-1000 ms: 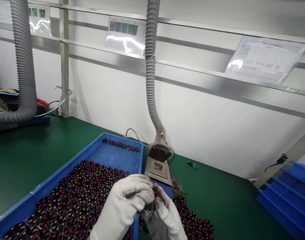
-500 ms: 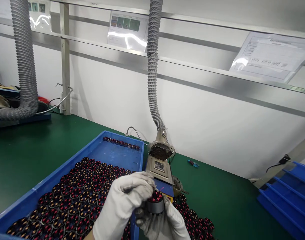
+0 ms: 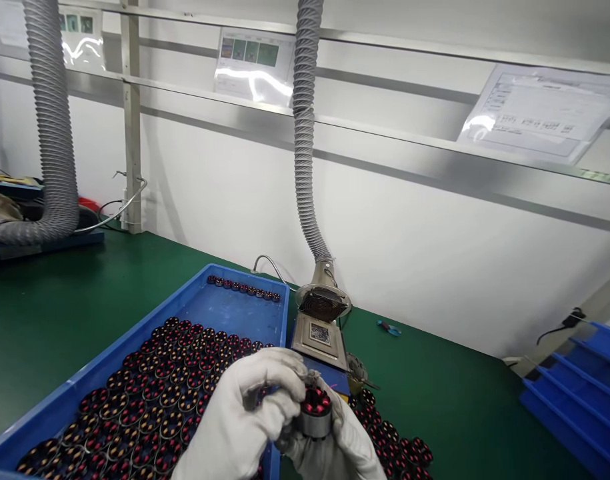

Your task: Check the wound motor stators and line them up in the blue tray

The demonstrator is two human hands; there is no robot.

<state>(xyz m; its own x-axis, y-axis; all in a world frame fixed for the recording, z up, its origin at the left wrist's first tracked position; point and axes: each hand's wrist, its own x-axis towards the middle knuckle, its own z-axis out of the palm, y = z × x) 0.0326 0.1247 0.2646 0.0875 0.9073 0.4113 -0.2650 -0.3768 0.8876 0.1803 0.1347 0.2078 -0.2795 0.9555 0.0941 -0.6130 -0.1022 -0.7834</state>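
Note:
A motor stator point(image 3: 315, 421) with a dark metal ring and red windings is held in front of me, its wound face turned up towards me. My right hand point(image 3: 329, 447), in a grey-stained white glove, is closed around it from below and from the right. At its upper left rim, my left hand point(image 3: 257, 407), also gloved, has its thumb and fingers curled in a pinch against the stator. Any fine wire between those fingertips is hidden. A thin pink wire end sticks out past the stator's right side.
A blue tray point(image 3: 235, 312) on the left holds many similar stators point(image 3: 169, 393), plus a row along its far end. Behind my hands stands a solder pot point(image 3: 319, 337) under a fume hose point(image 3: 305, 133). More stators point(image 3: 407, 450), pliers point(image 3: 389, 328) and blue bins point(image 3: 575, 393) are to the right.
The stator has tipped slightly, so its windings show more. My left fingers have shifted a little to the left along its rim. The view has moved slightly.

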